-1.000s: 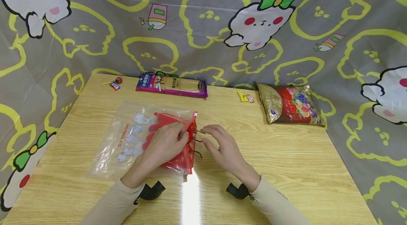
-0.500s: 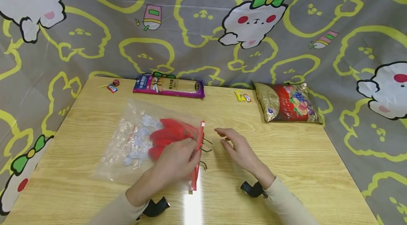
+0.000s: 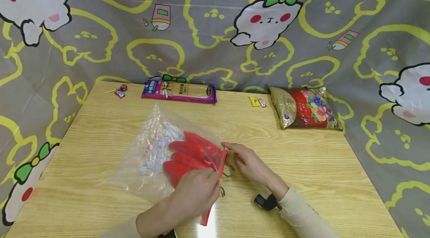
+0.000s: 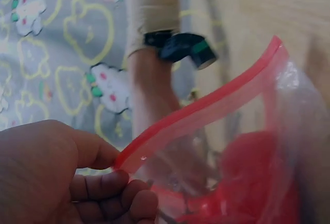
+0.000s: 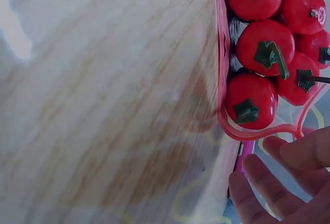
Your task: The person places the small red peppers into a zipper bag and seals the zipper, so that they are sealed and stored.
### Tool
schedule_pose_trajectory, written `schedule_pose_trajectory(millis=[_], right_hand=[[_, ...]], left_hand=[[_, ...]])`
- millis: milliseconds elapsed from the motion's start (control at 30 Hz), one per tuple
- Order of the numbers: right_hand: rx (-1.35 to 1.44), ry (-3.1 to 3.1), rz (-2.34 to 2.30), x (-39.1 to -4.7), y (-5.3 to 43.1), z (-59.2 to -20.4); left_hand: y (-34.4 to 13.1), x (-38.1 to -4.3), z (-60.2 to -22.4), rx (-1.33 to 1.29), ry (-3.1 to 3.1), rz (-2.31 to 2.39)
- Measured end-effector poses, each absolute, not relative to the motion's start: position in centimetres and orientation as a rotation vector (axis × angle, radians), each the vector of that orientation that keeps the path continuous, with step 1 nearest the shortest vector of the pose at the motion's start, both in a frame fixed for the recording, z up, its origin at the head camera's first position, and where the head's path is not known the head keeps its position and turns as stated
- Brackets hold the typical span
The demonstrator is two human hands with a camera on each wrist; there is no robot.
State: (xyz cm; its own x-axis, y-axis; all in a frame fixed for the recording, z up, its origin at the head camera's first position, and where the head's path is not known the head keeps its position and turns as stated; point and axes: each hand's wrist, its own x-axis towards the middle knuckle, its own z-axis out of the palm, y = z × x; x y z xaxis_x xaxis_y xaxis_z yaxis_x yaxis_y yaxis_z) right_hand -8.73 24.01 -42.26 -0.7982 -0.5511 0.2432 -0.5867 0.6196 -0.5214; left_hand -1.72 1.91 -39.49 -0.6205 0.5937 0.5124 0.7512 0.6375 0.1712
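Observation:
A clear zip bag [image 3: 134,163] with a red zip edge lies slanted on the table, its mouth towards the right. Inside are several glossy red peppers [image 3: 188,152]; in the right wrist view their round stem ends [image 5: 252,100] with green caps show through the gaping mouth. My left hand [image 3: 196,191] pinches the near part of the zip edge [image 4: 185,113] between thumb and fingers. At the mouth's far corner, my right hand [image 3: 252,165] has thumb and index finger right at the red edge [image 5: 268,131], pinching it. A few thin stems [image 3: 223,191] stick out past the edge.
Along the back of the wooden table [image 3: 319,178] lie a purple noodle pack [image 3: 178,91], a gold and red bag [image 3: 305,108], two small sweets [image 3: 256,101] and a lollipop [image 3: 123,87] beside another sweet. A patterned cloth [image 3: 208,14] hangs behind.
The zip bag has shifted right and turned, its mouth pulled towards the near right by my left hand. My right hand has left the stems and come to the bag's far corner.

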Motion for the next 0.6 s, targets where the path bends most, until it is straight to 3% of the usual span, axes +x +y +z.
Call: schedule_pose_trajectory(millis=[367, 600], right_hand=[[0.957, -2.796, 0.935, -8.8, 24.1, -42.1], [0.952, -2.745, 1.004, -8.9, 23.7, -42.2]], left_hand=[[-0.3, 1.8, -42.1, -1.188, -2.123, -0.096], [-0.3, 2.3, -44.6, -1.220, -2.040, -0.026]])
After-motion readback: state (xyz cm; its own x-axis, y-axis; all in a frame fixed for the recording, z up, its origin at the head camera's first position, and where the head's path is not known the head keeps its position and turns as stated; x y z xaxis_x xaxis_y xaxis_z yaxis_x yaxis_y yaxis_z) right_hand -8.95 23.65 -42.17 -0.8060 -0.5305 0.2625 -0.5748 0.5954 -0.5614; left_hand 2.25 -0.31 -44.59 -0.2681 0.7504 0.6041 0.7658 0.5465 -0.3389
